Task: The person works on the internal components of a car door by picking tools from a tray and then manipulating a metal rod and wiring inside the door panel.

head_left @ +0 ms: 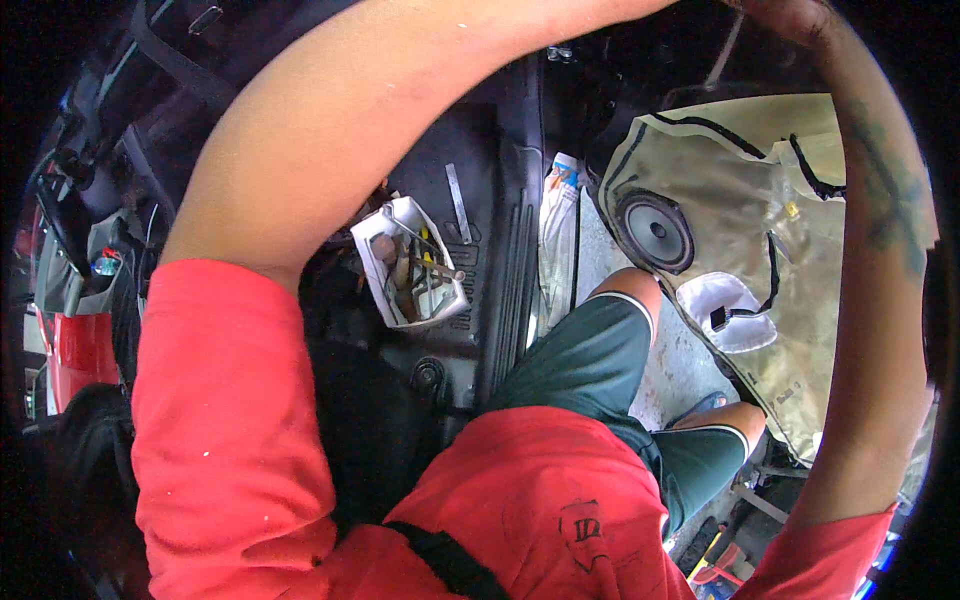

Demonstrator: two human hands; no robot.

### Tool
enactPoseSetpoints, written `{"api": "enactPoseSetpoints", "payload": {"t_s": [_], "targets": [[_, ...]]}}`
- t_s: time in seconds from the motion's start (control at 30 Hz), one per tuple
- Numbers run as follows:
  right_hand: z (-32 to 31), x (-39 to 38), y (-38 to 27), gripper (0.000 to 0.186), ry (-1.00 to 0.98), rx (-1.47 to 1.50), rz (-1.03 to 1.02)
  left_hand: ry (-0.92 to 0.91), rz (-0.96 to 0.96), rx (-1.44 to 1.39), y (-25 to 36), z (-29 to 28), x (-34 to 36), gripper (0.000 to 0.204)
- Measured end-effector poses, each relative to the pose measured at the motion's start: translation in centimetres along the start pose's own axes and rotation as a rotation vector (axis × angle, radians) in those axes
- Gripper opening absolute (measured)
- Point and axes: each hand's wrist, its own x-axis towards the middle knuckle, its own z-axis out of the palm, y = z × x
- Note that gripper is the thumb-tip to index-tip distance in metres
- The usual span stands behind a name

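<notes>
Both my arms are raised and reach toward the top edge. My left forearm (480, 35) crosses over the upper left and leaves the picture there, so my left hand is out of sight. My right forearm (885, 250) rises along the right side. Only part of my right hand (797, 18) shows at the top right, its fingers hidden. What it touches I cannot make out. Below the hand is an open car door lined with a tan plastic sheet (735, 215), with a round black speaker (655, 232) set in it. A white opening holds a black connector (722, 317).
A white box (366, 262) of hand tools sits on the black car floor to my left, beside a metal strip (458, 203). A clear plastic bottle (559, 235) lies at the sill. My legs stand between sill and door. Red and yellow items (718, 565) lie lower right.
</notes>
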Motion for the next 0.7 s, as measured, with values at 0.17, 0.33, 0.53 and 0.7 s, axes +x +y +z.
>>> {"api": "enactPoseSetpoints", "payload": {"t_s": [0.17, 0.33, 0.53, 0.7], "targets": [[-0.4, -0.7, 1.2, 0.019, 0.058, 0.029, -0.088, -0.022, -0.606, -0.621, 0.4, 0.5, -1.4, 0.052], [-0.7, -0.4, 0.5, 0.026, -0.009, 0.126, -0.068, -0.359, -1.123, -1.830, 2.3, 0.2, 1.1, 0.053], [-0.6, -0.4, 1.0, 0.022, -0.055, -0.024, -0.112, -0.099, -0.149, -0.003, 0.9, 0.6, -0.4, 0.016], [-0.4, -1.0, 2.2, 0.022, -0.184, 0.011, -0.162, 0.012, -0.318, -0.138, 0.2, -0.6, -1.3, 0.036]]}}
